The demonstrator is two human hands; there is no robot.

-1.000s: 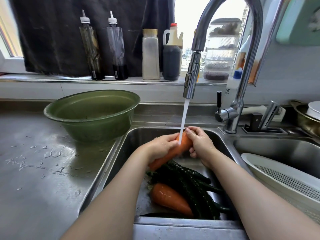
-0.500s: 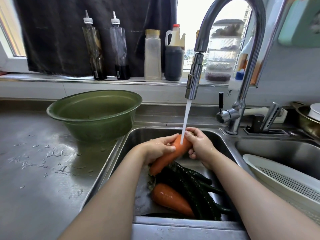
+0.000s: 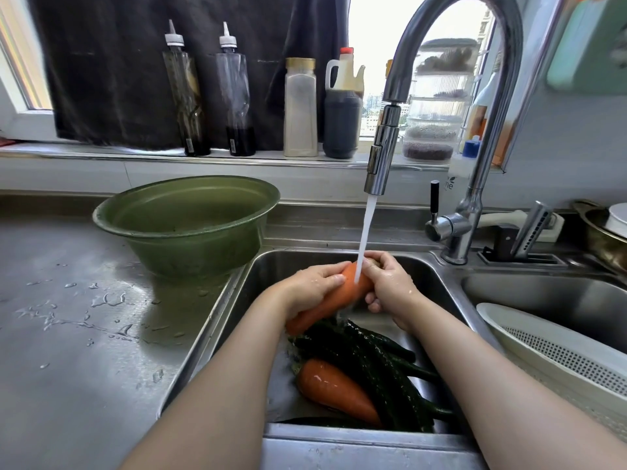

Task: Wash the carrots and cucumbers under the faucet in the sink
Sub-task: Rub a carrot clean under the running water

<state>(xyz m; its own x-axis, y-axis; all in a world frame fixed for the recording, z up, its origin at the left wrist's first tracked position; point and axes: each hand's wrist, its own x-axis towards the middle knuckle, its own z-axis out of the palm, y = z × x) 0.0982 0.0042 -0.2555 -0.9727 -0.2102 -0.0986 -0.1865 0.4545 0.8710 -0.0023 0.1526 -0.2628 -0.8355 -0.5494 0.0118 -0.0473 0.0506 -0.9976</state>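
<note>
A carrot (image 3: 334, 295) sits tilted under the faucet (image 3: 383, 154) stream above the sink (image 3: 437, 283), gripped by the left hand (image 3: 310, 288) and right hand (image 3: 386, 284). Below lie cucumbers (image 3: 369, 354) and a second carrot (image 3: 334, 390); a green basin (image 3: 186, 222) stands on the counter (image 3: 74, 334).

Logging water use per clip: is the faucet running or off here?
Running. A white stream falls from the faucet spout onto the carrot held by the left hand and right hand over the sink.

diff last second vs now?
Little changed. Both hands, left hand and right hand, keep gripping the carrot under the stream; the left thumb slid slightly along it. Nothing picked up or released. Second carrot and cucumbers unmoved in the sink.
</note>
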